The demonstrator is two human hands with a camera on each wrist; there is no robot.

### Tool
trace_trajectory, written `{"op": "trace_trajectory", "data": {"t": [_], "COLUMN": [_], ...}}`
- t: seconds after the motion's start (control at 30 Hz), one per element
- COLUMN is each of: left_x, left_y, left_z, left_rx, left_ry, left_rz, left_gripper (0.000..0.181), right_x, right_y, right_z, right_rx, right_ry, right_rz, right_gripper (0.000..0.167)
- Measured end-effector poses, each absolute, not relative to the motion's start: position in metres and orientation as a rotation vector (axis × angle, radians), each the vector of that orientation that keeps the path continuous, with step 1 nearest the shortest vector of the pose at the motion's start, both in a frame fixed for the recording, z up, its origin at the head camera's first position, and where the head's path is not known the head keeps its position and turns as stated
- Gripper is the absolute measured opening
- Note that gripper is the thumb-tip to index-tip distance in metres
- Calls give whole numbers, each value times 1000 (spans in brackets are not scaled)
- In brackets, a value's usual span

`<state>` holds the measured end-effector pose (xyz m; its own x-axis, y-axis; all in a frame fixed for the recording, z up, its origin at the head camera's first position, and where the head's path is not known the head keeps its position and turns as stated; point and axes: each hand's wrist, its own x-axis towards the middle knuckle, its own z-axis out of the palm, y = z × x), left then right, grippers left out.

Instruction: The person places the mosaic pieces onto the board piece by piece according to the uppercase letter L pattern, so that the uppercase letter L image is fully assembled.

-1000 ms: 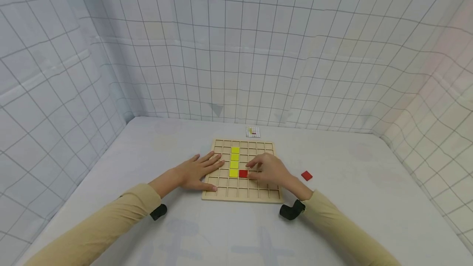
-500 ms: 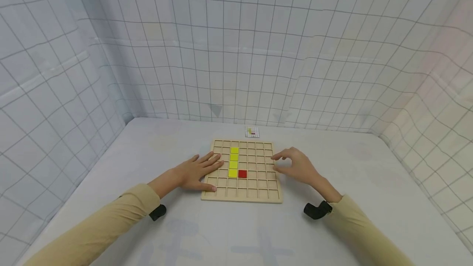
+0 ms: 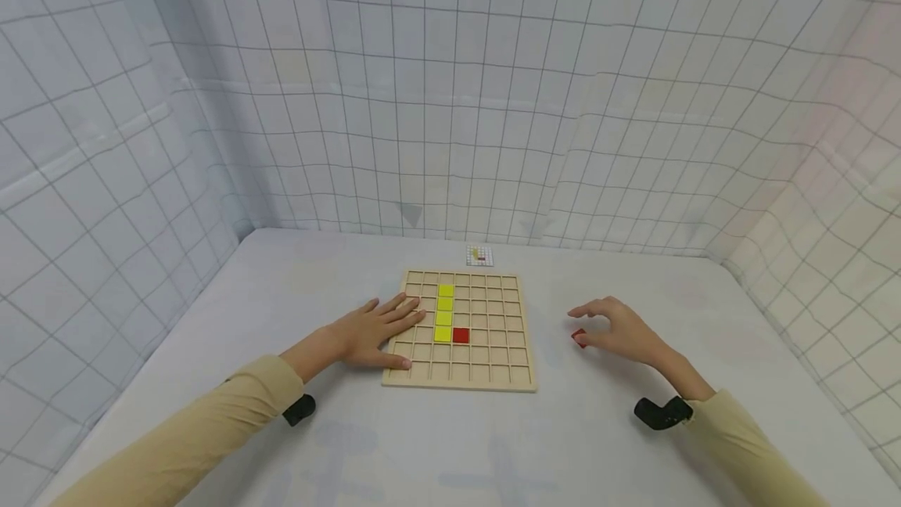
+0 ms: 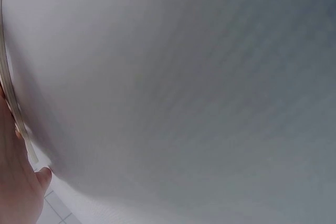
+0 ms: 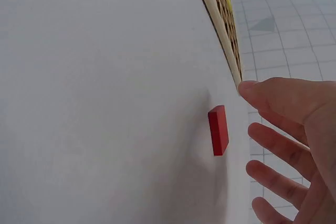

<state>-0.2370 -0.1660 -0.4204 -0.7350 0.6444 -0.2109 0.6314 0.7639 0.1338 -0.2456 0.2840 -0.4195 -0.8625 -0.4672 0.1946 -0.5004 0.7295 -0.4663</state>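
Note:
A wooden grid board lies on the table, with a column of yellow square tiles and one red tile beside the lowest of them. My left hand rests flat on the board's left edge, fingers spread; the left wrist view catches only part of that hand. To the right of the board, my right hand hovers over a loose red tile, which it partly hides. In the right wrist view the fingers are apart and the loose red tile lies on the table, untouched.
Behind the board lies a small printed card with a coloured grid pattern. White cloth walls with dark grid lines enclose the table at the back and sides.
My right hand has left the red tile on the board and moved right, to the loose red tile. My left hand has stayed on the board.

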Motion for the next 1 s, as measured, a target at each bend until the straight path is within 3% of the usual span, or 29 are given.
{"op": "trace_trajectory", "data": {"t": [0.57,1.0], "left_x": [-238,-239], "left_y": [-166,-166], "left_z": [-421,-422], "left_rx": [1005,996], "left_ry": [2702,2706], "left_rz": [46,57], "left_gripper": [90,90], "right_x": [-240,-244], "right_y": [298,296], "right_z": [-423,-423], "right_rx": [877,781], "right_ry": [-2981,-2991], "right_rz": [717,556], "right_gripper": [34,20]}}
